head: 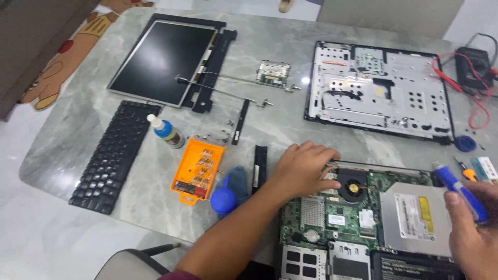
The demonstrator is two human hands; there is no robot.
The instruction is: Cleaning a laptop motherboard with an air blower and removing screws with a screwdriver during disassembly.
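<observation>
The left hand (300, 170) lies palm down, knuckles up, with the fingers (317, 153) bent and pressed close together, their tips pointing toward the right and away from the body. The bare left forearm (228, 238) runs from the lower centre of the view up to the wrist, which is held straight. The right hand (473, 231) enters at the lower right edge, only partly in view, with its thumb (459, 207) raised and its fingers curled in a closed grip.

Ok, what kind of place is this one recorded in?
Probably a home table used for electronics repair, not a workshop: a marble-look table strewn with laptop parts, an orange screwdriver-bit case, and a cartoon floor mat beside it.
</observation>
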